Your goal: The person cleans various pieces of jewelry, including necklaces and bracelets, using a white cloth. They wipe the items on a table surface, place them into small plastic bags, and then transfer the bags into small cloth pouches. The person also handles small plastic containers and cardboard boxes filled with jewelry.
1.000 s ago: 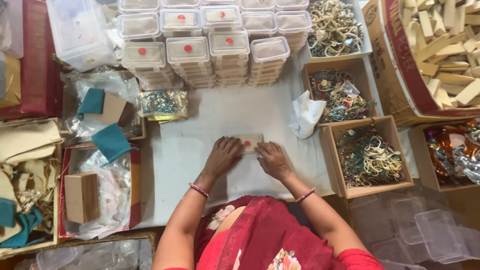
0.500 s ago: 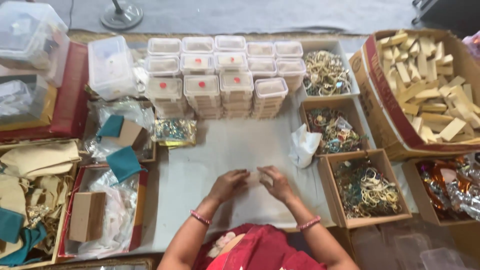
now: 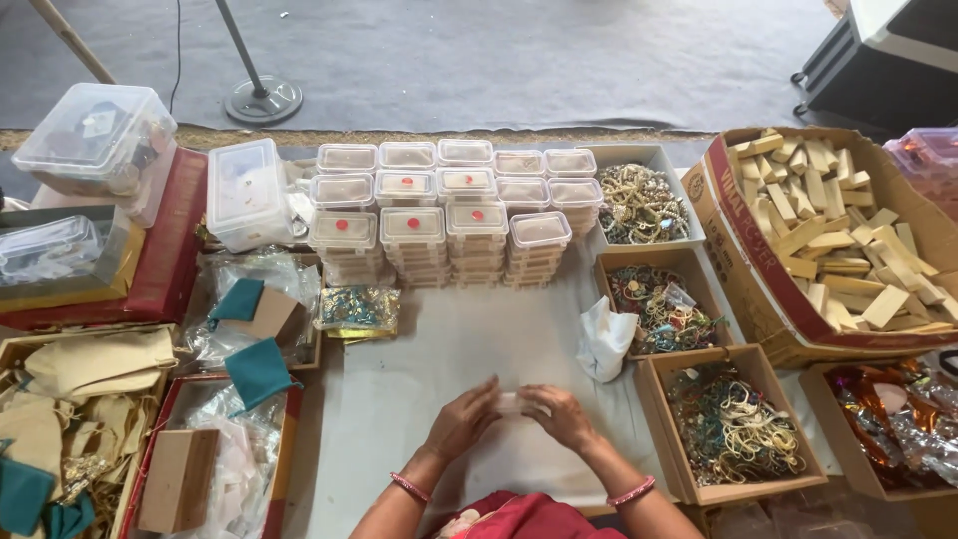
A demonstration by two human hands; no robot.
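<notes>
My left hand [image 3: 464, 420] and my right hand [image 3: 559, 416] meet low in the middle of the white work surface [image 3: 399, 394]. Together they grip a small pale box-like item [image 3: 511, 403], mostly hidden by the fingers. A pink bangle sits on each wrist. Behind the hands stand stacks of small clear lidded containers [image 3: 449, 215], some with red dots on the lids.
Cardboard boxes of tangled jewellery [image 3: 733, 424] [image 3: 659, 304] [image 3: 642, 203] line the right. A big carton of wooden blocks [image 3: 838, 240] stands far right. A crumpled white cloth [image 3: 607, 337] lies right of the hands. Pouches, plastic bags and boxes crowd the left [image 3: 249, 329].
The camera has tilted up, so the hands now sit lower in view and the grey floor shows beyond the table. The hands have lifted the small item off the surface, closing around it.
</notes>
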